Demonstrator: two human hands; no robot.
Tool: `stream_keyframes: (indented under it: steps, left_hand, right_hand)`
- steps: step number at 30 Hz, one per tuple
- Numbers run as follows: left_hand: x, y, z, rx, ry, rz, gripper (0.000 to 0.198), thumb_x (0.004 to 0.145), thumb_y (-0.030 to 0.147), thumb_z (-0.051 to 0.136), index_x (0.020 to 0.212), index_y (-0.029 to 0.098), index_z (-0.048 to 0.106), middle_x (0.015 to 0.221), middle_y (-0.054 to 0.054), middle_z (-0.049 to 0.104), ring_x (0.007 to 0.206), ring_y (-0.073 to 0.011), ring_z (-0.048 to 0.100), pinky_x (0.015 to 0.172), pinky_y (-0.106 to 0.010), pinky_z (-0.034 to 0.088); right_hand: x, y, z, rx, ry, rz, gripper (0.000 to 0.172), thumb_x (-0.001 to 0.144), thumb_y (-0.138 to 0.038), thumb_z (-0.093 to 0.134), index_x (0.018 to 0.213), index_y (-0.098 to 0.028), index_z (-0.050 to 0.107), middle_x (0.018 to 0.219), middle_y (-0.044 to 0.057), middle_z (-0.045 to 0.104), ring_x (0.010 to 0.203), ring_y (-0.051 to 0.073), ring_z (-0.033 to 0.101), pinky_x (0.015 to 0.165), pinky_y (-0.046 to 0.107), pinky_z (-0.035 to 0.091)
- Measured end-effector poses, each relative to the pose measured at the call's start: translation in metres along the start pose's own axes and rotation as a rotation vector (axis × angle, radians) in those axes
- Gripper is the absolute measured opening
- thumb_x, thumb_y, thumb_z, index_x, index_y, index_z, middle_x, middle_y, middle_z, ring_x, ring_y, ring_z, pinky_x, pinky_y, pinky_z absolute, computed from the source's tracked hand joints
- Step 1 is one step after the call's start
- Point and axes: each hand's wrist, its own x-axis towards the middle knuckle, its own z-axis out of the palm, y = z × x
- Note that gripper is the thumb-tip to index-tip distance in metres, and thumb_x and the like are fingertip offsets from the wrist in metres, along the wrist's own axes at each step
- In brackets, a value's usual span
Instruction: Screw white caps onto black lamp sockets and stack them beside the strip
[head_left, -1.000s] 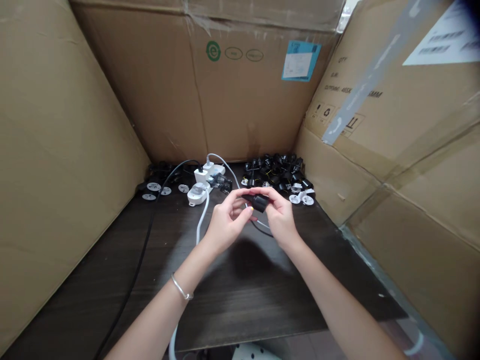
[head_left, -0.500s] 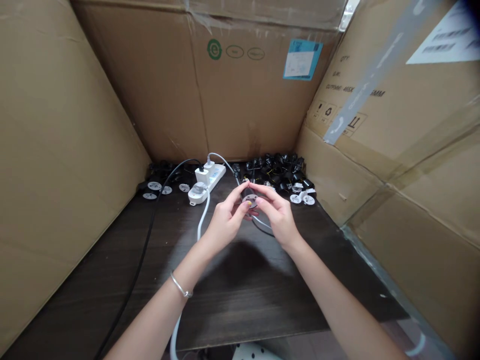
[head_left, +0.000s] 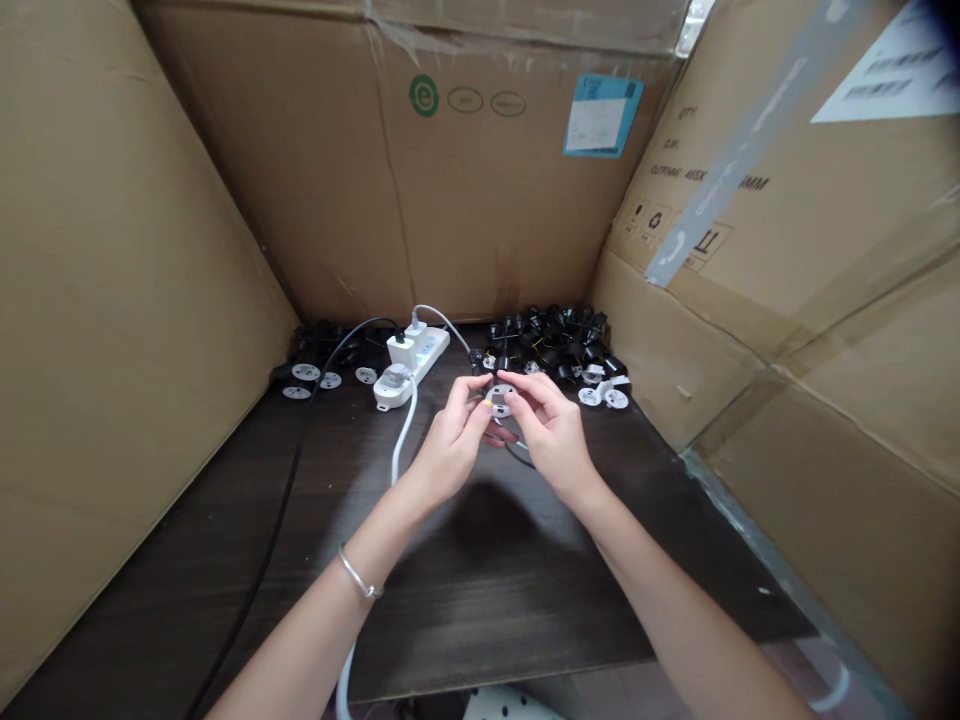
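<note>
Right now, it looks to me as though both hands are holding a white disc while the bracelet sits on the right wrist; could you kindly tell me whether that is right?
Not quite: the head view shows the bracelet on the left wrist, not the right. The left hand and right hand are both holding a white disc.

The disc (head_left: pixel 501 398) is between the left grip (head_left: pixel 448 445) and the right grip (head_left: pixel 559 435), above the tabletop (head_left: pixel 480 620). Behind them, the power strip (head_left: pixel 432 347) lies to the left, the parts pile (head_left: pixel 555 345) to the right. The back carton (head_left: pixel 495 210) stands behind all these things.
</note>
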Motion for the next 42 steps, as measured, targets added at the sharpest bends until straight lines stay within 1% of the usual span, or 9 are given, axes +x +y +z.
stream_keyframes:
  steps: [5,9,18,20,23,26,29,35,42]
  left_hand:
    - [0.000,-0.002,0.002,0.031,0.075,0.008,0.030,0.087,0.037,0.044,0.110,0.017,0.040,0.088,-0.006,0.062,0.069,-0.0152,0.065,0.064,-0.029,0.054]
    - [0.000,-0.001,0.004,-0.015,0.083,0.003,0.028,0.086,0.036,0.046,0.106,0.017,0.042,0.084,-0.005,0.063,0.067,-0.0148,0.065,0.064,-0.029,0.054]
    - [-0.001,-0.006,0.006,0.097,0.094,-0.037,0.031,0.086,0.040,0.045,0.107,0.017,0.043,0.075,-0.004,0.063,0.066,-0.0169,0.065,0.063,-0.030,0.054]
    - [0.000,-0.006,0.005,0.059,0.063,-0.068,0.033,0.086,0.041,0.044,0.109,0.017,0.043,0.077,-0.004,0.063,0.068,-0.0169,0.065,0.064,-0.031,0.055]
    - [0.001,-0.003,0.004,-0.012,0.022,-0.100,0.038,0.085,0.039,0.047,0.116,0.018,0.040,0.091,-0.006,0.062,0.071,-0.0160,0.065,0.066,-0.030,0.055]
    - [0.001,-0.001,0.003,-0.032,0.022,-0.090,0.042,0.082,0.034,0.053,0.119,0.020,0.039,0.100,-0.007,0.060,0.069,-0.0142,0.064,0.065,-0.029,0.055]
    - [0.000,-0.002,0.004,-0.045,0.071,-0.060,0.040,0.080,0.029,0.055,0.117,0.018,0.043,0.093,-0.006,0.062,0.066,-0.0131,0.063,0.064,-0.028,0.054]
    - [-0.002,-0.003,0.008,-0.083,0.192,-0.026,0.037,0.075,0.020,0.058,0.111,0.016,0.047,0.079,-0.002,0.062,0.061,-0.0103,0.059,0.059,-0.022,0.051]
    - [0.001,-0.002,0.007,-0.101,0.087,-0.068,0.039,0.079,0.023,0.053,0.116,0.019,0.041,0.096,-0.005,0.061,0.069,-0.0127,0.062,0.066,-0.028,0.054]
  right_hand:
    - [0.000,0.000,0.002,0.069,0.007,0.049,0.022,0.080,-0.027,0.055,0.100,-0.022,0.065,0.094,0.004,0.056,0.082,0.013,0.057,0.073,0.025,0.051]
    - [-0.002,0.001,0.004,0.113,0.001,0.104,0.022,0.081,-0.030,0.055,0.099,-0.021,0.064,0.097,0.005,0.054,0.083,0.014,0.058,0.072,0.026,0.051]
    - [-0.003,0.010,0.006,-0.007,0.089,0.055,0.018,0.081,-0.030,0.056,0.090,-0.018,0.066,0.087,0.006,0.058,0.078,0.014,0.058,0.069,0.026,0.051]
    - [-0.001,0.011,0.005,0.051,0.065,0.099,0.020,0.079,-0.032,0.057,0.091,-0.018,0.066,0.090,0.006,0.060,0.077,0.015,0.059,0.067,0.026,0.052]
    - [0.002,0.009,0.003,0.161,0.058,0.166,0.025,0.077,-0.033,0.059,0.094,-0.016,0.067,0.101,0.007,0.061,0.084,0.016,0.060,0.070,0.027,0.053]
    - [0.003,0.005,0.002,0.239,0.040,0.229,0.030,0.077,-0.031,0.058,0.101,-0.015,0.065,0.105,0.008,0.063,0.089,0.017,0.061,0.073,0.028,0.054]
    - [0.002,0.003,0.004,0.274,0.026,0.279,0.033,0.075,-0.028,0.060,0.104,-0.015,0.064,0.103,0.007,0.065,0.086,0.017,0.063,0.072,0.028,0.055]
    - [-0.004,0.002,0.009,0.252,0.071,0.259,0.031,0.074,-0.026,0.060,0.102,-0.015,0.066,0.101,0.006,0.066,0.084,0.017,0.064,0.071,0.028,0.055]
    - [-0.001,0.000,0.006,0.307,0.071,0.294,0.031,0.073,-0.029,0.059,0.100,-0.014,0.066,0.099,0.006,0.067,0.084,0.016,0.064,0.072,0.027,0.054]
